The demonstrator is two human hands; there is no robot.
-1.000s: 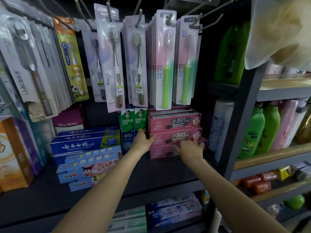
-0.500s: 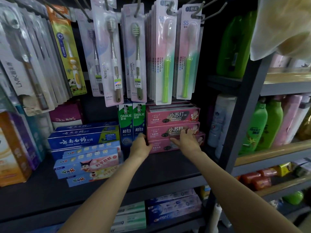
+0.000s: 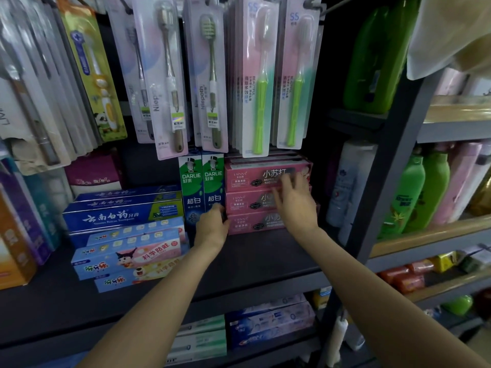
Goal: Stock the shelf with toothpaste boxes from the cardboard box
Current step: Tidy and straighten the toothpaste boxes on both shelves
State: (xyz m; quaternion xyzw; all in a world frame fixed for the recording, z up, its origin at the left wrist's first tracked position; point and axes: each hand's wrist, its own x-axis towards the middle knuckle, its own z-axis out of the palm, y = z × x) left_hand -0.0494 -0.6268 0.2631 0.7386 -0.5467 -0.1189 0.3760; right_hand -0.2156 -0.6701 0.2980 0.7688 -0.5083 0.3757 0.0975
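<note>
On the shelf, right of centre: three pink toothpaste boxes (image 3: 255,200) lie flat in a stack on the dark shelf (image 3: 265,256), long printed faces outward, just right of two upright green Darlie boxes (image 3: 202,187).
Left hand: the left hand (image 3: 212,227) rests against the left end of the lowest pink box, fingers curled at its corner; whether it truly grips or only steadies, I cannot tell.
Right hand: the right hand (image 3: 295,205) lies spread over the fronts of the upper two boxes, fingers straight and apart, pressing rather than clasping; it is motion-blurred.
Weight: likely light, a thin carton round a tube.
Stiffness: the card probably dents if squeezed mid-face; ends and edges should be firmer.
Slip: glossy print, so stacked boxes may slide on each other.
Where to hold: best by both short ends, or palm flat on the front to push the stack square.
Cardboard box: not in view.
</note>
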